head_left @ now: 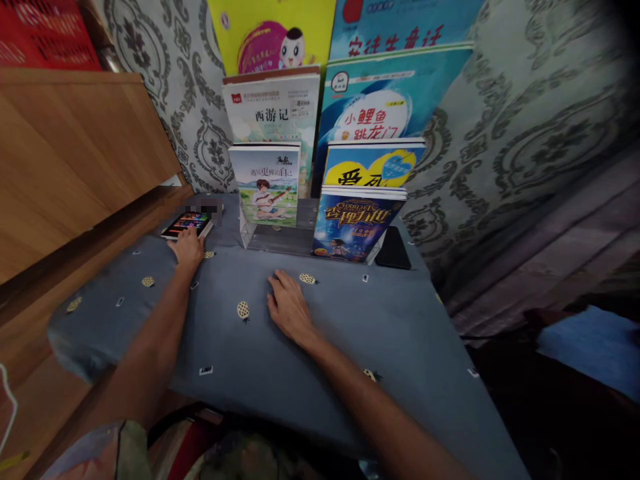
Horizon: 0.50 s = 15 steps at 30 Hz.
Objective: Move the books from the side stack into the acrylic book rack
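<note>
At the left of the table lies a book [183, 222] with a dark, colourful cover and pale page edges. My left hand [188, 249] rests on its near edge, fingers over the cover and thumb spread to the left; the underside of the fingers is hidden. My right hand [290, 305] lies palm down on the grey tablecloth [280, 373], fingers loosely bent and holding nothing. Beyond it stands a clear display rack [273, 239]. In the rack are a book with a guitar player on its cover [270, 187] and a dark blue book [353, 223], among several others.
A black phone-like slab [393, 248] lies right of the rack. Behind stand larger yellow [265, 33] and teal books [385, 93] against a patterned curtain [510, 133]. A wooden cabinet [75, 160] borders the left. Blue cloth [590, 347] lies at the far right.
</note>
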### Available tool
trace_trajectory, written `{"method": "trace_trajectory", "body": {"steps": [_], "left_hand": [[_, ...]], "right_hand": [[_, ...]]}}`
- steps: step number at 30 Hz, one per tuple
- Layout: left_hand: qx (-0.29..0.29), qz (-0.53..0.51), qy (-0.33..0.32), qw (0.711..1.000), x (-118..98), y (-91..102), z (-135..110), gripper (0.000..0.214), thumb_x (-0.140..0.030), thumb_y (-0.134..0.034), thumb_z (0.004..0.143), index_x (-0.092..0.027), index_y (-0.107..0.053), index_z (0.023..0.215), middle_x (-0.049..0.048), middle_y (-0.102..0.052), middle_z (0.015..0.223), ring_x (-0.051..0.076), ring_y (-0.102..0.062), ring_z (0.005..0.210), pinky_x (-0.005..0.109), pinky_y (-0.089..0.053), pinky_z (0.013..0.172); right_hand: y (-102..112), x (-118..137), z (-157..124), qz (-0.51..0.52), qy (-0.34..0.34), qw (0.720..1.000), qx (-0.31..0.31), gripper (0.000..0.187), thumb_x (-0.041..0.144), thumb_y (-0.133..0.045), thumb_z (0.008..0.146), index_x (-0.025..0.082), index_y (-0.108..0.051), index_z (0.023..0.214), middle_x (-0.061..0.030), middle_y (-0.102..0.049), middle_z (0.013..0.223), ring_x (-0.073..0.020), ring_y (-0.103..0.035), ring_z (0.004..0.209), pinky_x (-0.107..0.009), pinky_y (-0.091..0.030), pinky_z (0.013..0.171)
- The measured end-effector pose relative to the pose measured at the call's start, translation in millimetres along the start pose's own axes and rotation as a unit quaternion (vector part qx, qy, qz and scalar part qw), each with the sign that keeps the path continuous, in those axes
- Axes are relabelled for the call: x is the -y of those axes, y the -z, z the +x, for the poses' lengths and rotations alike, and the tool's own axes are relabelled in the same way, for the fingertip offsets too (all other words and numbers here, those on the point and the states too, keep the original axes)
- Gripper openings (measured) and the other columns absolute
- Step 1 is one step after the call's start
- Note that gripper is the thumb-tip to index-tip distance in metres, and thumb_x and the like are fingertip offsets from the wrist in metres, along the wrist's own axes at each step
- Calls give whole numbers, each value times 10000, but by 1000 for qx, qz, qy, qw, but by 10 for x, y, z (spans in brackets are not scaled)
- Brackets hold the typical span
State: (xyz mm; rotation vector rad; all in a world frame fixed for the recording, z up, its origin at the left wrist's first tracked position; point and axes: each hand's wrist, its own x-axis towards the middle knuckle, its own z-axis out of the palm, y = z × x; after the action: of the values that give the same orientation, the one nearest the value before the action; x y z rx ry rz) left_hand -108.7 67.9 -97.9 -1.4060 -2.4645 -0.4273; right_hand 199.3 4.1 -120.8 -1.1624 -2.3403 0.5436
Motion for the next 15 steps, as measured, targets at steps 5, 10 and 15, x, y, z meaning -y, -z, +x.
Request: {"method": "trace_trajectory", "body": {"steps": [5, 10, 15], "left_hand": [[-8, 1, 2, 1000, -5, 13, -11, 407, -319, -364, 966, -124, -583, 1250, 242, -638, 1259, 376, -548, 1210, 622, -331, 1031], [-9, 45, 7, 999, -39, 86, -29, 427, -321, -322, 981, -102, -630, 1181, 248, -685, 1163, 368, -618, 1126, 549, -363, 985], [7, 131, -45, 990, 33, 277, -22, 501, -381, -265, 1001, -112, -671, 1118, 239, -733, 1010, 351, -684, 987, 489, -384, 927]], "right_hand": [[-11, -30, -3, 7, 10, 1000, -9, 415, 167, -459, 930, 98, -595, 1316, -203, -485, 1487, -294, -420, 1406, -501, -325, 1181], [-16, -59, -3, 2, 23, 1000, -19, 379, 170, -467, 937, 107, -627, 1275, -203, -503, 1469, -291, -438, 1392, -491, -342, 1169], [-21, -71, 8, -8, 32, 999, -22, 362, 160, -468, 943, 93, -646, 1251, -212, -520, 1449, -284, -449, 1386, -476, -354, 1162]]}}
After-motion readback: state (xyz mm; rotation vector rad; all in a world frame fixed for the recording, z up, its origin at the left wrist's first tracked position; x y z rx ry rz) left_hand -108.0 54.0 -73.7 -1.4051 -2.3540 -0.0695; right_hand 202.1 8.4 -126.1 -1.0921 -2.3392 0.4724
